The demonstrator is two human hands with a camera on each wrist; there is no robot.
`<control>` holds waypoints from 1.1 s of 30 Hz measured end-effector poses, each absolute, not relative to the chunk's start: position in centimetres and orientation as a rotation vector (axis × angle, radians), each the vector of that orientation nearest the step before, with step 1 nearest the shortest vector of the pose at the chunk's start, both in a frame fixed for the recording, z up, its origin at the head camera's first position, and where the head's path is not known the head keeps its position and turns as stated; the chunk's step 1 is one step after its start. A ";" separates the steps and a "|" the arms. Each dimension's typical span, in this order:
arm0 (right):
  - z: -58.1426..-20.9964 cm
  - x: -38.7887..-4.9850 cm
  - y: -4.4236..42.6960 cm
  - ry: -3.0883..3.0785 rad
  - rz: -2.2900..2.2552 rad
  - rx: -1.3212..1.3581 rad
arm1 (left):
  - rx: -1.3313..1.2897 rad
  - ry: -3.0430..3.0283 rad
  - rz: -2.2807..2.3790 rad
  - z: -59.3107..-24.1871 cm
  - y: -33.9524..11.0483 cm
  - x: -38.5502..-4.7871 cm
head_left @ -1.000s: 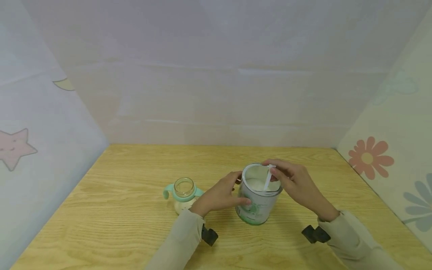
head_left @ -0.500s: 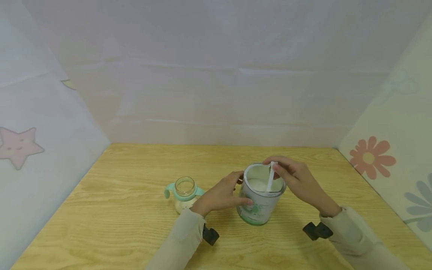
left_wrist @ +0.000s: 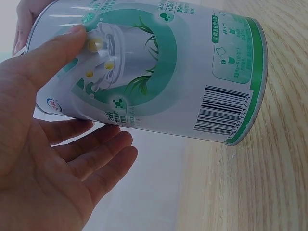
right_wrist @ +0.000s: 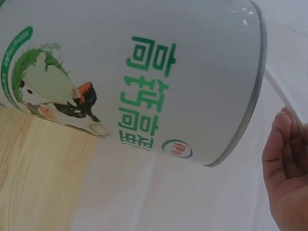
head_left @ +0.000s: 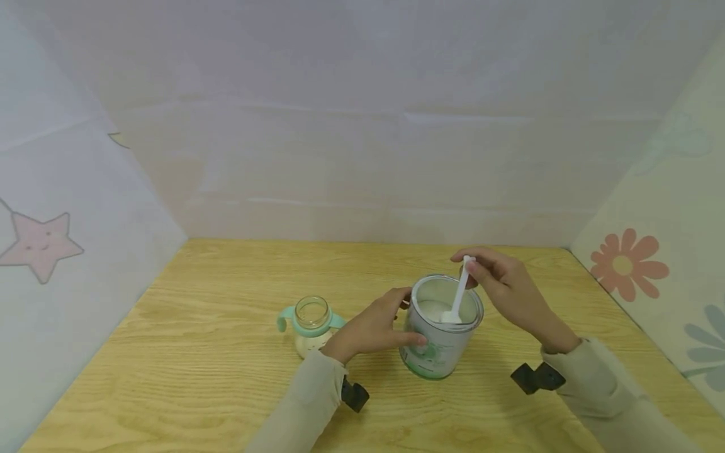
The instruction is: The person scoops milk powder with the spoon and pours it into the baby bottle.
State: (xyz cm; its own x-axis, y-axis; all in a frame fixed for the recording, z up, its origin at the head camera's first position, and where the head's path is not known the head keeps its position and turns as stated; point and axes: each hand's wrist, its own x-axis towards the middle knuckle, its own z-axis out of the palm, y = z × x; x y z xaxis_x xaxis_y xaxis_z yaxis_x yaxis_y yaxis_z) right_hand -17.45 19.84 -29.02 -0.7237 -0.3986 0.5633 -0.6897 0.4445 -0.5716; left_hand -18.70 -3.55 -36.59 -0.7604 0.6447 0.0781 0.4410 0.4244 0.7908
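My left hand (head_left: 370,327) holds the side of an open milk powder can (head_left: 433,352), thumb on the near face and fingers behind. The left wrist view shows that thumb against the printed can (left_wrist: 192,62), the other fingers bent along its side. The thumb and fingers of my right hand (head_left: 510,292) pinch the upper end of a white scoop (head_left: 461,292) above the can's rim. The scoop's lower end is inside the can's mouth, over the pale powder (head_left: 433,308). In the right wrist view, my right hand (right_wrist: 288,163) is partly cut off.
A glass baby bottle (head_left: 311,314) with a mint-green collar and handles stands uncapped left of the can, partly behind my left wrist. Both stand on a wooden table (head_left: 226,377). Patterned cloth walls (head_left: 368,157) rise at the back and sides.
My right hand has risen and shifted slightly right, drawing the scoop upward so more of it shows. My left hand stays on the can.
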 end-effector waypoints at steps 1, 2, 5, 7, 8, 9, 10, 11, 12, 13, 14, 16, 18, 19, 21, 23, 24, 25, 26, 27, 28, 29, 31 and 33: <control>-28.9 -17.5 19.8 -2.353 1.169 0.919 | 0.950 2.442 1.247 -36.6 -3.6 -18.7; -28.8 -17.5 19.8 -2.352 1.168 0.909 | 0.950 2.442 1.245 -36.6 -3.6 -18.7; -28.6 -17.5 19.8 -2.350 1.158 0.873 | 0.955 2.442 1.243 -36.6 -3.5 -18.7; -28.5 -17.4 19.9 -2.355 1.162 0.845 | 0.957 2.444 1.241 -36.6 -3.5 -18.6; -28.4 -17.4 19.9 -2.359 1.163 0.830 | 0.958 2.446 1.240 -36.6 -3.5 -18.6; -28.3 -17.4 19.9 -2.363 1.164 0.817 | 0.959 2.449 1.238 -36.5 -3.5 -18.6; -28.3 -17.4 19.9 -2.368 1.165 0.803 | 0.957 2.451 1.237 -36.5 -3.5 -18.6; -28.3 -17.4 20.0 -2.371 1.168 0.791 | 0.955 2.453 1.235 -36.5 -3.5 -18.6; -28.3 -17.4 20.0 -2.375 1.172 0.778 | 0.952 2.455 1.234 -36.5 -3.5 -18.6; -28.3 -17.5 20.1 -2.377 1.176 0.765 | 0.949 2.455 1.233 -36.5 -3.5 -18.6; -28.4 -17.5 20.2 -2.375 1.181 0.754 | 0.947 2.455 1.233 -36.5 -3.5 -18.6; -28.4 -17.6 20.3 -2.370 1.199 0.727 | 0.945 2.452 1.234 -36.5 -3.5 -18.6; -28.4 -17.5 20.5 -2.371 1.229 0.699 | 0.943 2.450 1.234 -36.5 -3.5 -18.5; -28.5 -17.5 20.6 -2.372 1.247 0.683 | 0.943 2.450 1.235 -36.5 -3.5 -18.6; -28.5 -17.4 20.7 -2.380 1.272 0.642 | 0.941 2.452 1.235 -36.5 -3.5 -18.5; -28.7 -17.3 20.9 -2.392 1.300 0.598 | 0.937 2.456 1.236 -36.5 -3.5 -18.5; -28.8 -17.2 21.0 -2.397 1.318 0.575 | 0.935 2.456 1.238 -36.5 -3.5 -18.5; -29.0 -17.2 21.2 -2.396 1.340 0.554 | 0.937 2.457 1.238 -36.5 -3.5 -18.5; -29.2 -17.1 21.3 -2.392 1.359 0.536 | 0.937 2.456 1.241 -36.5 -3.5 -18.5; -29.3 -17.1 21.5 -2.386 1.387 0.517 | 0.938 2.454 1.243 -36.5 -3.5 -18.4; -29.5 -17.0 21.7 -2.376 1.423 0.500 | 0.940 2.452 1.245 -36.4 -3.5 -18.4; -29.7 -16.9 21.8 -2.364 1.457 0.485 | 0.942 2.450 1.246 -36.4 -3.5 -18.4; -30.0 -16.8 22.1 -2.338 1.526 0.460 | 0.947 2.450 1.245 -36.4 -3.5 -18.4; -30.3 -16.7 22.4 -2.313 1.607 0.438 | 0.954 2.454 1.242 -36.4 -3.6 -18.4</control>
